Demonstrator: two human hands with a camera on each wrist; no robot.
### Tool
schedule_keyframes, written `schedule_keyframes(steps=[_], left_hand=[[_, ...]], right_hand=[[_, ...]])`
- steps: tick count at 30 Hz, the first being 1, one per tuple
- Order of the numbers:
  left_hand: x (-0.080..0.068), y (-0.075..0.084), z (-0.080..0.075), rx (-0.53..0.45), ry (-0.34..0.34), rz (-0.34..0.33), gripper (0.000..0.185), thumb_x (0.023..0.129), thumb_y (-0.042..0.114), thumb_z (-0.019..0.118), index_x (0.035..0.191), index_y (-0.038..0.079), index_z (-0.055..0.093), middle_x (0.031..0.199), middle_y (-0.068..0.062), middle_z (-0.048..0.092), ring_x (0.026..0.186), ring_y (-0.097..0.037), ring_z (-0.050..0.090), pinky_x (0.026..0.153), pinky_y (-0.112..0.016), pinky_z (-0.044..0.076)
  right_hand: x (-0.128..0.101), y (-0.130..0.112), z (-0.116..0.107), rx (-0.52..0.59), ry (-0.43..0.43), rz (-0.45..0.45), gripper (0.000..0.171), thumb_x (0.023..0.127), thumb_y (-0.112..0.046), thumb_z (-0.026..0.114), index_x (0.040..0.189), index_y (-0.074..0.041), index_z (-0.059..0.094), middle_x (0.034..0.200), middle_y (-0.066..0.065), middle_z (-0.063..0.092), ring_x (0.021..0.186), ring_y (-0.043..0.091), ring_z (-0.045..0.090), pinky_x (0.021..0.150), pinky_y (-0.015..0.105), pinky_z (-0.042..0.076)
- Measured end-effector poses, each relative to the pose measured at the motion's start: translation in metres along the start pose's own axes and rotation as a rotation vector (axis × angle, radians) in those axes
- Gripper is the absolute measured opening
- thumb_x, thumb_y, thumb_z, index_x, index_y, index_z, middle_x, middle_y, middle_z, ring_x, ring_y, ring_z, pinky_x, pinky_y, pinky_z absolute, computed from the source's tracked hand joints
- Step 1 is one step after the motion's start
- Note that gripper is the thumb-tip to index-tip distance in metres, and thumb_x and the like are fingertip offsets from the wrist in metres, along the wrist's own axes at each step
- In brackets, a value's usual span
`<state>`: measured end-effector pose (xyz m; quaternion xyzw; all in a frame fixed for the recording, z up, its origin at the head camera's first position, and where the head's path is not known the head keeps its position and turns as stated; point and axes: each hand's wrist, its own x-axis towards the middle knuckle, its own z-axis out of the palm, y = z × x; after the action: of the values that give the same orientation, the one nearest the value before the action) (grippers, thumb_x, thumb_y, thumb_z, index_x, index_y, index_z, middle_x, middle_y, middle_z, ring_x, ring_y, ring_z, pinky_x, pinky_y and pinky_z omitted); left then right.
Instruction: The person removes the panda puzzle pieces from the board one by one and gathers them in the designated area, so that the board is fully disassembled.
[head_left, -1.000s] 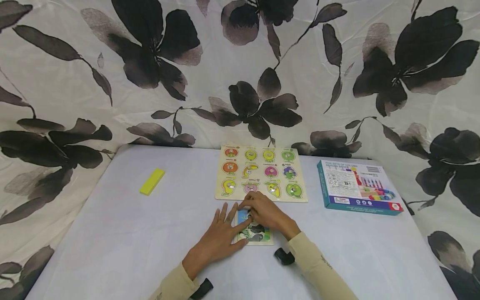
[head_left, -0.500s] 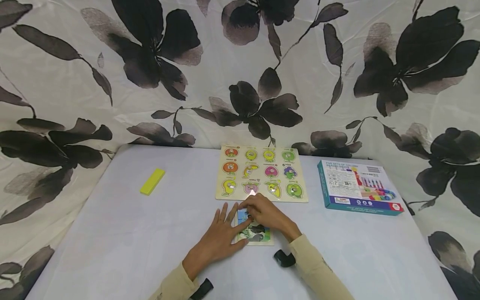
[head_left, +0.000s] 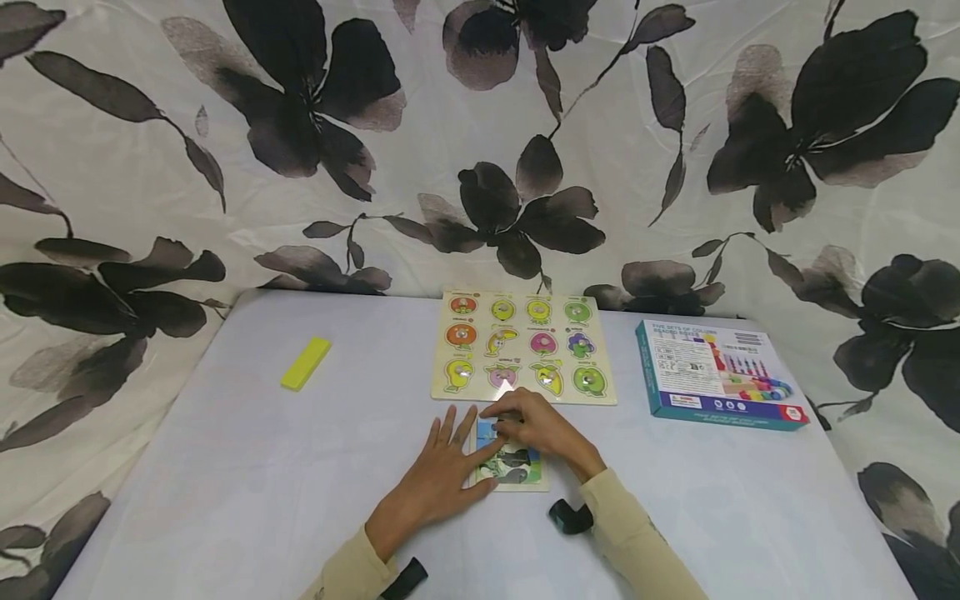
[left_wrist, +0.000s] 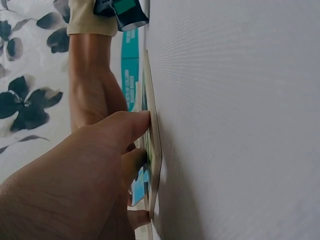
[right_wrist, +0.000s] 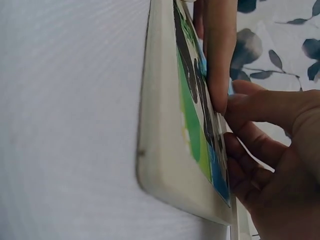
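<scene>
A small picture puzzle in a pale wooden frame lies on the table, with black-and-white animal shapes on green and blue. My left hand rests on its left side with fingers spread and straight; the thumb lies at the frame's near edge. Over the puzzle's upper part, my right hand bends its fingers and pinches a puzzle piece, mostly hidden by the fingers. In the right wrist view the right thumb meets the tip of a left finger at the picture's surface.
Just behind the puzzle lies a larger wooden board with several fruit pictures. A boxed set in teal and white stands to the right, and a yellow block lies at the left. A floral cloth hangs behind the white table.
My right hand has shifted slightly, its index finger and thumb opening a little wider over the puzzle's top. My left hand has stayed in place.
</scene>
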<state>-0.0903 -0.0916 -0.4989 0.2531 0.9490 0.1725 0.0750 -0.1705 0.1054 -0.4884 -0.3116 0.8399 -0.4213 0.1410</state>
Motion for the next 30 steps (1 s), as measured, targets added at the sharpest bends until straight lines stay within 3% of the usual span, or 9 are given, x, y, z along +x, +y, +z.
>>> schedule_keyframes(steps=[10, 21, 25, 30], left_hand=[[0.000, 0.001, 0.000, -0.009, -0.002, -0.004, 0.054, 0.093, 0.051, 0.051, 0.143, 0.029, 0.047, 0.159, -0.019, 0.012, 0.143, -0.048, 0.004, 0.113, -0.061, 0.012], [0.002, 0.000, 0.001, -0.004, -0.004, -0.001, 0.055, 0.094, 0.052, 0.050, 0.144, 0.030, 0.045, 0.159, -0.019, 0.013, 0.143, -0.047, 0.003, 0.113, -0.061, 0.012], [0.002, 0.001, 0.001, -0.015, -0.005, 0.001, 0.055, 0.094, 0.052, 0.050, 0.144, 0.031, 0.045, 0.159, -0.020, 0.013, 0.143, -0.047, 0.003, 0.113, -0.061, 0.012], [0.002, 0.000, 0.000, -0.018, -0.010, -0.011, 0.055, 0.094, 0.052, 0.049, 0.145, 0.032, 0.043, 0.159, -0.018, 0.011, 0.144, -0.046, 0.002, 0.114, -0.060, 0.010]], right_hand=[[0.001, 0.004, 0.000, -0.067, 0.002, -0.023, 0.025, 0.088, -0.004, 0.067, 0.111, -0.010, 0.072, 0.100, -0.002, 0.070, 0.097, 0.013, 0.058, 0.090, 0.034, 0.044], [-0.001, 0.007, -0.002, -0.073, 0.104, 0.018, 0.018, 0.087, -0.009, 0.069, 0.103, -0.012, 0.075, 0.097, -0.005, 0.072, 0.097, 0.012, 0.060, 0.090, 0.034, 0.047], [-0.007, 0.006, -0.012, -0.041, 0.143, 0.044, 0.017, 0.087, -0.011, 0.070, 0.103, -0.011, 0.075, 0.099, -0.004, 0.071, 0.098, 0.014, 0.062, 0.090, 0.036, 0.049], [-0.027, 0.014, -0.037, -0.031, 0.185, 0.138, 0.017, 0.087, -0.009, 0.069, 0.103, -0.012, 0.074, 0.099, -0.002, 0.070, 0.091, 0.014, 0.061, 0.082, 0.032, 0.051]])
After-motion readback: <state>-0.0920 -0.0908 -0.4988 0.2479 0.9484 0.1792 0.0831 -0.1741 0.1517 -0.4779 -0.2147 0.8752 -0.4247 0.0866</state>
